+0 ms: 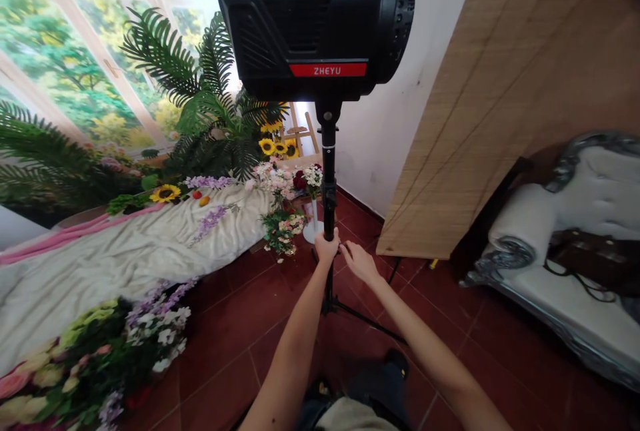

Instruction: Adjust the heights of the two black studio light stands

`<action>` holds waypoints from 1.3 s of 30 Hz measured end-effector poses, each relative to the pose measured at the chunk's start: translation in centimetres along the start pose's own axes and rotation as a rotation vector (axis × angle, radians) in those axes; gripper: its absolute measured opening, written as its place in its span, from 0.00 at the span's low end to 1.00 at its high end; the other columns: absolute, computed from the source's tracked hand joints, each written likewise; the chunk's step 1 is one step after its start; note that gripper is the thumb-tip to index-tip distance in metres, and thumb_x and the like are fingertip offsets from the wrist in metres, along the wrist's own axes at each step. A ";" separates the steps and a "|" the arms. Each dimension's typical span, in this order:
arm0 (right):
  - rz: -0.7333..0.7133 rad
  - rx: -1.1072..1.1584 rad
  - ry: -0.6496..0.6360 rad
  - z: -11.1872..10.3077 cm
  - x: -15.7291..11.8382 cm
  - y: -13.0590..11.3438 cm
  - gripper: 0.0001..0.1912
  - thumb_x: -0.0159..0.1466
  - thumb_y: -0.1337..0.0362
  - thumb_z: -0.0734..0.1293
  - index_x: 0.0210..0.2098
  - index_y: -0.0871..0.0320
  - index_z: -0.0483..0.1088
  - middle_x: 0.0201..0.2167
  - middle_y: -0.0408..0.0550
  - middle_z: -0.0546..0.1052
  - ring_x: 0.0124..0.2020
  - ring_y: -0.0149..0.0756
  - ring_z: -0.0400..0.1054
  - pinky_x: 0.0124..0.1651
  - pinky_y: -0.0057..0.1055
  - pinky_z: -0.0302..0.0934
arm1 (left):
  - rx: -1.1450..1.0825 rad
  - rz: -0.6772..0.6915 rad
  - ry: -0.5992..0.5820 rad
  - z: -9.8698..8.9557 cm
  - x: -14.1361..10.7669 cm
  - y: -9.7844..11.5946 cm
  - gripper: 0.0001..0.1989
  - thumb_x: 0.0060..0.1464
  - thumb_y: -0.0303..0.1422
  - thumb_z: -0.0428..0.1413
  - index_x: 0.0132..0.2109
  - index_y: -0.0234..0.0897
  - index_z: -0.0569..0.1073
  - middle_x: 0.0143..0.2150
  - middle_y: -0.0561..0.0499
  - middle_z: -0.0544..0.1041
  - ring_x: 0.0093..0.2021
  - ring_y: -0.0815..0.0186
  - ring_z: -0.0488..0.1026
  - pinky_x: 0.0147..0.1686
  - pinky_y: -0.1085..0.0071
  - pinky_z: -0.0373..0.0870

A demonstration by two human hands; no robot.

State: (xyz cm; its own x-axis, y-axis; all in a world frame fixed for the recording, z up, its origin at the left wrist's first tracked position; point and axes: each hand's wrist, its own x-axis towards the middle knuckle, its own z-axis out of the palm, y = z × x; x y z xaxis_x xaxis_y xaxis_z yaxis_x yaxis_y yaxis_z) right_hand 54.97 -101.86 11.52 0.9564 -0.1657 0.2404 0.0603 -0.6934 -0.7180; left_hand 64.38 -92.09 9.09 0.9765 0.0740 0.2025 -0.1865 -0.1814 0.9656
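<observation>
- Black stand [329,168] stood upright on the tiled floor [235,331], directly in front of you, lamp [305,31] on top.
- Your left hand [327,248] had its fingers clamped round the stand; your right hand [361,262] sat just beside (couldn't tell if its fingers gripped anything).
- Stand looked stiff, smooth; lamp probably heavy, fragile, so likely top-heavy. Best hold seemed below the lamp.

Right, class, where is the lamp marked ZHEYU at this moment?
In the head view, the lamp is at top centre, mounted on the black stand that the left hand grips, with green fronds to its left.
</observation>
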 end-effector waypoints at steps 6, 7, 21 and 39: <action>-0.119 -0.062 0.029 1.1 1.2 1.8 0.18 0.65 0.51 0.56 0.30 0.53 0.70 0.27 0.47 0.73 0.28 0.35 0.66 0.31 0.26 0.51 | -0.002 -0.015 -0.001 -0.1 0.1 0.1 0.20 0.46 0.48 0.55 0.22 0.33 0.71 0.19 0.49 0.72 0.22 0.68 0.69 0.24 0.74 0.65; -0.119 -0.047 0.037 1.4 1.3 2.0 0.19 0.65 0.51 0.55 0.29 0.54 0.70 0.25 0.47 0.73 0.27 0.35 0.65 0.30 0.26 0.50 | 0.005 -0.004 0.003 -0.1 0.1 0.1 0.20 0.45 0.47 0.55 0.22 0.33 0.70 0.19 0.49 0.71 0.21 0.68 0.69 0.23 0.75 0.64; 0.033 0.255 0.167 3.2 1.2 1.3 0.28 0.63 0.45 0.53 0.18 0.56 0.67 0.15 0.44 0.67 0.20 0.36 0.63 0.26 0.26 0.50 | -0.017 -0.026 -0.071 -0.9 0.3 1.1 0.21 0.44 0.48 0.57 0.20 0.33 0.68 0.17 0.51 0.67 0.20 0.69 0.66 0.21 0.75 0.61; 0.510 0.552 -0.201 8.3 -18.6 2.1 0.32 0.56 0.36 0.53 0.25 0.60 0.67 0.17 0.43 0.70 0.15 0.28 0.62 0.19 0.24 0.55 | -0.294 -0.018 -0.329 -3.9 -2.3 2.4 0.21 0.45 0.48 0.58 0.38 0.35 0.69 0.30 0.50 0.73 0.27 0.70 0.71 0.29 0.73 0.71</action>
State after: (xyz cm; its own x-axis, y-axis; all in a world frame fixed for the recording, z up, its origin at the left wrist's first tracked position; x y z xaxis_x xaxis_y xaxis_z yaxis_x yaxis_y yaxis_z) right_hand 39.73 -94.38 0.11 0.9345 -0.2038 -0.2919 -0.3178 -0.1077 -0.9420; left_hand 61.29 -88.92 11.60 0.9535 -0.2500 0.1685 -0.1456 0.1077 0.9835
